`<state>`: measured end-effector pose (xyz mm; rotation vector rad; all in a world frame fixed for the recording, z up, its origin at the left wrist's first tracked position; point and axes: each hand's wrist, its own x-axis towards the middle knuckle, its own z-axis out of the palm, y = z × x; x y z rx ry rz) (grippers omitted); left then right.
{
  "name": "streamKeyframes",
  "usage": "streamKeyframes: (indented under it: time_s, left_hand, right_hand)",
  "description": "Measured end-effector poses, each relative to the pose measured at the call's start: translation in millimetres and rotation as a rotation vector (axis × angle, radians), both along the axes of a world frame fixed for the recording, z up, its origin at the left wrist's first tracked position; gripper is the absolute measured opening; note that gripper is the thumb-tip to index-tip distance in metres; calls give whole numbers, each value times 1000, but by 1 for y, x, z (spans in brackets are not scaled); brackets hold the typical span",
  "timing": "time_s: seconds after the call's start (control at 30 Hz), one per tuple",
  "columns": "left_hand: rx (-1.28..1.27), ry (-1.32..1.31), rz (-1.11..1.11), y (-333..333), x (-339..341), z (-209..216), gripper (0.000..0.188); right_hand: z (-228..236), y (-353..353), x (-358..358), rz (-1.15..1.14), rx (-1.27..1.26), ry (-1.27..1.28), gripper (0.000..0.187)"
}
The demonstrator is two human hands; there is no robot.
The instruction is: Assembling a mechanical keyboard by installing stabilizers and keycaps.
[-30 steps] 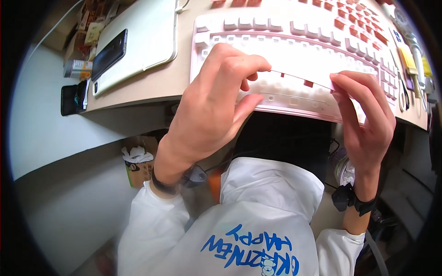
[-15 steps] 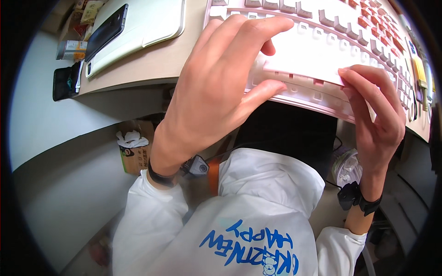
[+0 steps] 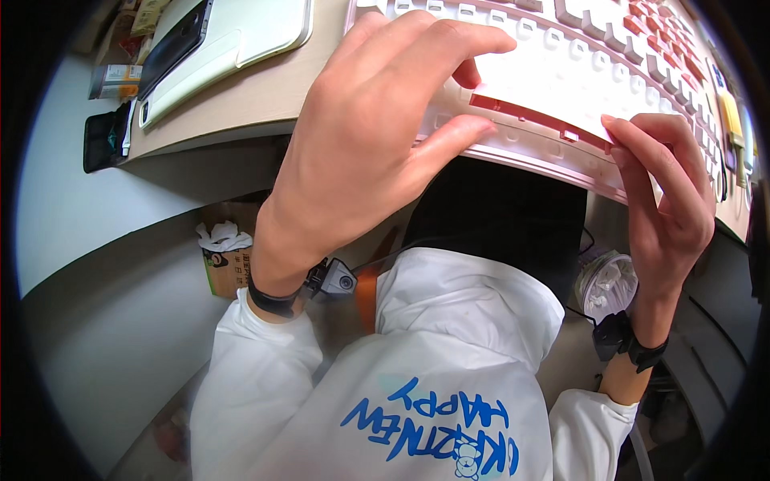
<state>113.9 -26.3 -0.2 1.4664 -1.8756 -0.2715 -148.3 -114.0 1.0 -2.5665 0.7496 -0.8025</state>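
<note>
My right hand [image 3: 670, 176] pinches the right end of a long keycap, a space bar [image 3: 539, 119], between thumb and fingertips. The space bar is tilted over the near edge of a pink-framed keyboard [image 3: 553, 172], its reddish long side toward me. Its pale top blends into the glare. My left hand [image 3: 369, 120] hovers over the keyboard's left part, index finger and thumb wide apart. A curled finger of that hand is close to the bar's left end; whether it touches cannot be made out. Rows of bare key positions show on the keyboard.
White keycaps [image 3: 618, 40] and orange-red keycaps [image 3: 666, 40] sit along the far and right side. A dark phone [image 3: 178, 48] lies on a white case [image 3: 249, 48] at left. Below the desk are a cardboard box [image 3: 228, 272] and a lined bin [image 3: 607, 284].
The space bar has tilted, so its reddish side shows more, and its right end has shifted slightly right with my right hand. My left hand has moved slightly left, fingers still spread.
</note>
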Motion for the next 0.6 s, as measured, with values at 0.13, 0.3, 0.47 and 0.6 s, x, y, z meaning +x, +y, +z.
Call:
streamKeyframes:
  time_s: [0.13,0.3,0.47,0.6]
  left_hand:
    - [-15,-9,-22,-1,1,0,53]
    - [-34,-7,-48,-3,1,-3,50]
    - [-38,-25,-45,-1,3,-2,48]
    - [-62,-12,-70,-5,1,-1,46]
  right_hand:
    - [0,1,0,17,-12,10,28]
    - [1,2,-2,17,-34,20,29]
    - [-3,1,-2,21,-31,17,28]
    - [4,2,-6,8,-55,34,28]
